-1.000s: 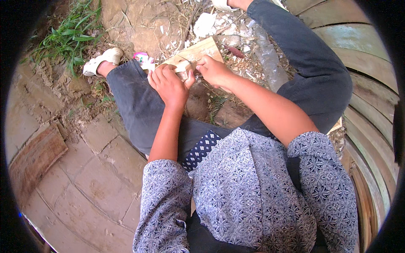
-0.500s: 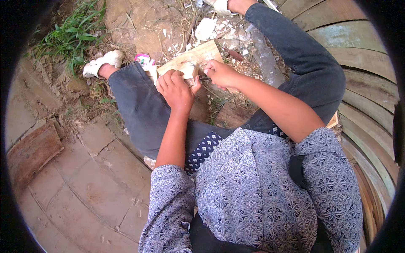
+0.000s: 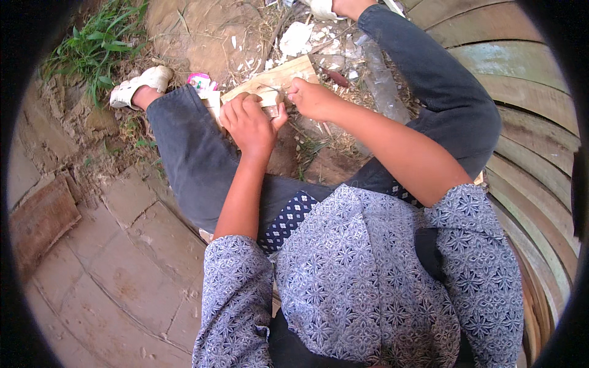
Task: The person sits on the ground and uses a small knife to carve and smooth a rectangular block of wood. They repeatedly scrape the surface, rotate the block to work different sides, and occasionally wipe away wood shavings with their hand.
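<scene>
The small wood block (image 3: 270, 100) was at the near edge of a flat board (image 3: 299, 70). The left hand (image 3: 250, 126) had its fingers wrapped around it. The right hand (image 3: 314, 101) had its fingers curled around a thin tool (image 3: 270, 88), right by the block. White bits (image 3: 297, 38) lay past the board.

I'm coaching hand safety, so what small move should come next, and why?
Perhaps slide the left hand slightly back along the pale wooden block: it grips the block close to the thin dark tool in the right hand.
</scene>
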Available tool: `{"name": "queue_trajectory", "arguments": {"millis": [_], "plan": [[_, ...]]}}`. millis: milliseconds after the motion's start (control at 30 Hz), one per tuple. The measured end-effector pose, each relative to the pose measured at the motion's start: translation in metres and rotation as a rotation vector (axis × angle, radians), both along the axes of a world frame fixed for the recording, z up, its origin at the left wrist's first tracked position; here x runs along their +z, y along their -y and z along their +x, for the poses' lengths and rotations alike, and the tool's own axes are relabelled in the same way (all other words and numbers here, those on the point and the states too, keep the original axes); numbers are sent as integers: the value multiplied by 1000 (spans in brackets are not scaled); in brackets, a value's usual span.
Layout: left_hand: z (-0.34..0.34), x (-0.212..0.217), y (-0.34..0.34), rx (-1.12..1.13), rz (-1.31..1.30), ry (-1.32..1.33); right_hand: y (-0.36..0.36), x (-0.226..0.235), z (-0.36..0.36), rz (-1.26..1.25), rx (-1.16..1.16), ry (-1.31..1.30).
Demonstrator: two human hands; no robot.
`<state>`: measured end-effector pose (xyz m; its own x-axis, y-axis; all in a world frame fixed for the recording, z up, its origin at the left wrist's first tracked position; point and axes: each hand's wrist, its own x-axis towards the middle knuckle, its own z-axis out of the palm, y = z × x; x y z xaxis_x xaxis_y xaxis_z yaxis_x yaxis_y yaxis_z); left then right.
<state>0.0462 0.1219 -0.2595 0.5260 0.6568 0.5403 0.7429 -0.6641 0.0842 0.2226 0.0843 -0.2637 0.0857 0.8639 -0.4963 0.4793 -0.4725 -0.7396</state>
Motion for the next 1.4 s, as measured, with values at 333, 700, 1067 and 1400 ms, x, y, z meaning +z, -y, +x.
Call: {"name": "queue_trajectory", "arguments": {"millis": [333,700,1067,1400], "plan": [[-3,-4,8,23,-21,-25,-10,-24,23,-105,-108,-183],[-2,-4,8,10,-53,-14,5,-14,19,6,123,-37],[-7,-5,8,41,-60,-42,-24,-19,18,-171,-52,-73],[-9,-8,12,37,-50,-43,9,-4,25,-60,135,-145]]}}
